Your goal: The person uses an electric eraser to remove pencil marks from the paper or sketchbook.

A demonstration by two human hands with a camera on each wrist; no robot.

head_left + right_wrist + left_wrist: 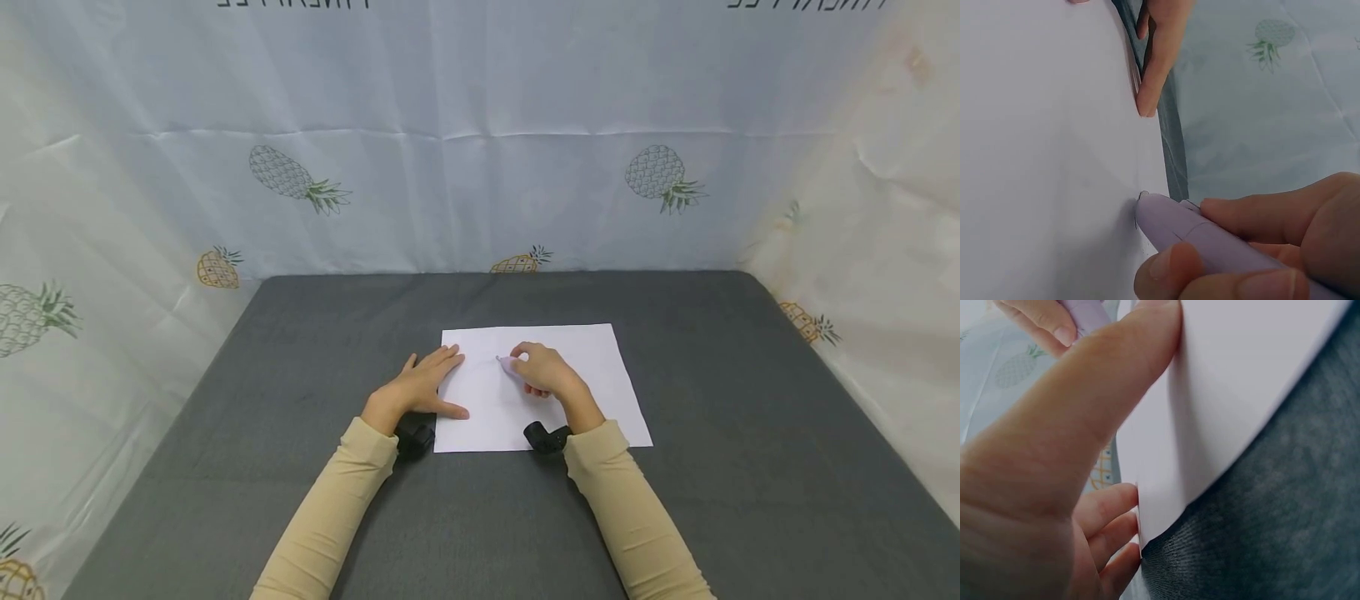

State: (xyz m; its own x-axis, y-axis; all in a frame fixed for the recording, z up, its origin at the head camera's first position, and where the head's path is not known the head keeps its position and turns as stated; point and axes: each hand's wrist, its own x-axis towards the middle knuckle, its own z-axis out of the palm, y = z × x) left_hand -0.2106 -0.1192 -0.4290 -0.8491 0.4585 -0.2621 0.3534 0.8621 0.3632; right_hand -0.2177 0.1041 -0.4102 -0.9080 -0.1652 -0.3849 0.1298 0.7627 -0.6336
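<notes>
A white sheet of paper lies on the dark grey table. My left hand rests spread at the sheet's left edge, its thumb and fingertips on the paper. Over the middle of the sheet, my right hand grips a thick lavender pen-shaped tool. Its rounded body tapers toward a small tip, pointed left and down, right at the paper in the right wrist view. A short thin dark line shows beside that tip. The tool's rear end is hidden in the hand.
The grey table reaches well past the sheet on every side. Behind and beside it hang white curtains printed with pineapples. Black wrist devices sit at both beige cuffs, close over the sheet's near edge.
</notes>
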